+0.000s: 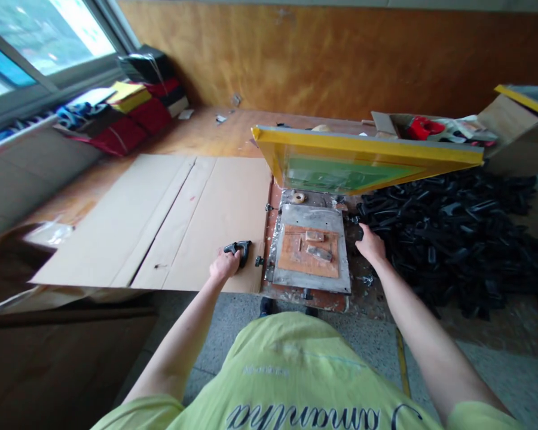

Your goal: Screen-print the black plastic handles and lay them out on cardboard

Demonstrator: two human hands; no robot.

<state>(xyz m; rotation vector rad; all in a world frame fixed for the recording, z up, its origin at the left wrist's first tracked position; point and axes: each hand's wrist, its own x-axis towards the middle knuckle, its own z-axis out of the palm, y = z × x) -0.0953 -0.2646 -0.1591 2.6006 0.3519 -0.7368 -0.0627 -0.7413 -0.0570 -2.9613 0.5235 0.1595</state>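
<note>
My left hand is closed on a curved black plastic part, low over the right end of the cardboard sheet. Its exact kind is unclear. My right hand is at the left edge of a big heap of similar black plastic parts. Its fingers are bent together around a small dark thing that I cannot make out. Between my hands lies a grey metal plate bearing an orange-brown board with small blocks on it. A yellow-framed printing screen is tilted up behind the plate.
A roll of tape lies behind the plate. Small black clamp knobs stick out at the plate's sides. At the back right is an open carton with red and white items. Red and black boxes stand by the window.
</note>
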